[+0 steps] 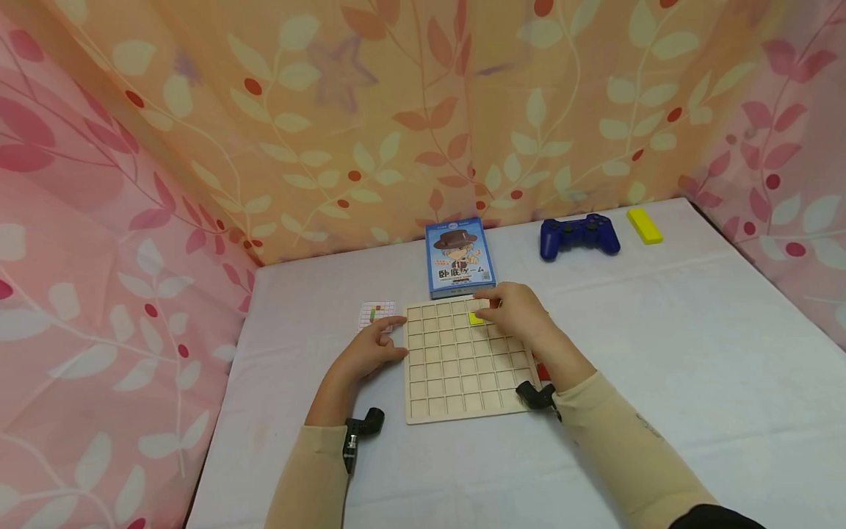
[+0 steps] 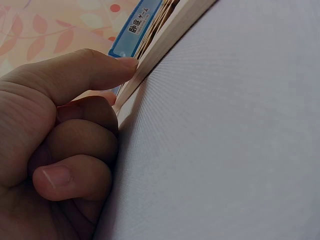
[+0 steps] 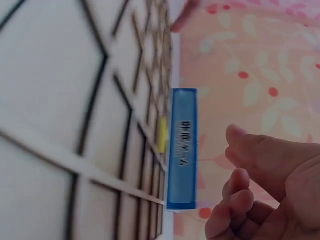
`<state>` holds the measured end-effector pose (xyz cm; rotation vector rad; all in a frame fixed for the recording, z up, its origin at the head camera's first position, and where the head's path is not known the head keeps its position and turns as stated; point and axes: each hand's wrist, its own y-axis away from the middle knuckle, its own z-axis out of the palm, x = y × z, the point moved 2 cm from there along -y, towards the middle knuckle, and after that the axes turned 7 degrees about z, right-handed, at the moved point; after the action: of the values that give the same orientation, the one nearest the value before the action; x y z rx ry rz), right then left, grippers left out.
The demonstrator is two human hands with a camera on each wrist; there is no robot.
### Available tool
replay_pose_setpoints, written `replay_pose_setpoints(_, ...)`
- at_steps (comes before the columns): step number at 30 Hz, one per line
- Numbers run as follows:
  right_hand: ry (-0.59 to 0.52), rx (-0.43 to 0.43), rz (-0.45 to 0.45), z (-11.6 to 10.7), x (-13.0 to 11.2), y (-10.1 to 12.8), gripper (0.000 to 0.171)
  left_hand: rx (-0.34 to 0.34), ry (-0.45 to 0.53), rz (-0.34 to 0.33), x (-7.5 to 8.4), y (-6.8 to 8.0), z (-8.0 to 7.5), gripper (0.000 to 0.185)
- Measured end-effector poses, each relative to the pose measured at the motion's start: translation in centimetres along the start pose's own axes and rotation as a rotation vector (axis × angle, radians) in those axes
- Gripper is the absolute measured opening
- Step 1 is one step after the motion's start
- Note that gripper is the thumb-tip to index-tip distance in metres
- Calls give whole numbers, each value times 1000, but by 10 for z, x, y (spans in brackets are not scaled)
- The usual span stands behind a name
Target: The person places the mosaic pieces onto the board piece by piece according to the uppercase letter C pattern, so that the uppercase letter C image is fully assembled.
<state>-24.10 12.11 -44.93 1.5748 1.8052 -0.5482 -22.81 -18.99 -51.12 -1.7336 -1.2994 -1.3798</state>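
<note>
A pale wooden grid board [image 1: 446,382] lies on the white-covered table. My left hand [image 1: 371,347] is at its left edge, thumb and index fingertips apart against the rim, the other fingers curled under as the left wrist view shows. One yellow piece [image 1: 474,319] sits in the grid near the far edge. Over that far part hovers my right hand [image 1: 518,312], thumb near the yellow piece and index finger stretched toward the rim. In the right wrist view nothing shows between its fingers, and the yellow piece [image 3: 162,134] lies apart on the board.
A small pattern card [image 1: 370,314] lies left of the board, partly behind my left hand. Beyond the board is a blue game box [image 1: 460,257]. Farther right are a blue game controller [image 1: 580,236] and a yellow bar [image 1: 644,225]. A red piece [image 1: 543,372] shows beside my right forearm.
</note>
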Motion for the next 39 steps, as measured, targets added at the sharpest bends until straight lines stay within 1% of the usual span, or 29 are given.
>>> replay_pose_setpoints(2,-8,6,-9,-7,-4,2,41,0,-3,-4,0,0,0,71)
replay_pose_setpoints(9,-95,62,-38,-30,-16,17,39,-6,-4,-3,-1,-1,-1,72)
replay_pose_setpoints(16,-158,125,-63,-53,-19,29,38,2,9,-4,0,0,0,72)
replay_pose_setpoints(19,-188,150,-43,-64,-16,33,39,6,10,-10,1,0,1,72)
replay_pose_setpoints(22,-212,178,3,-76,-11,38,41,10,5,-12,1,0,1,72)
replay_pose_setpoints(27,-222,222,74,-95,-1,47,45,13,-12,-5,3,0,0,71)
replay_pose_setpoints(30,-218,218,106,-101,7,48,48,12,-18,-1,3,1,-1,71)
replay_pose_setpoints(33,-223,188,148,-103,18,44,50,14,-10,-7,1,2,-2,71)
replay_pose_setpoints(37,-235,128,203,-101,36,36,51,3,-8,1,-1,2,-2,71)
replay_pose_setpoints(39,-240,89,211,-99,47,30,54,-7,-18,13,-1,2,-1,71)
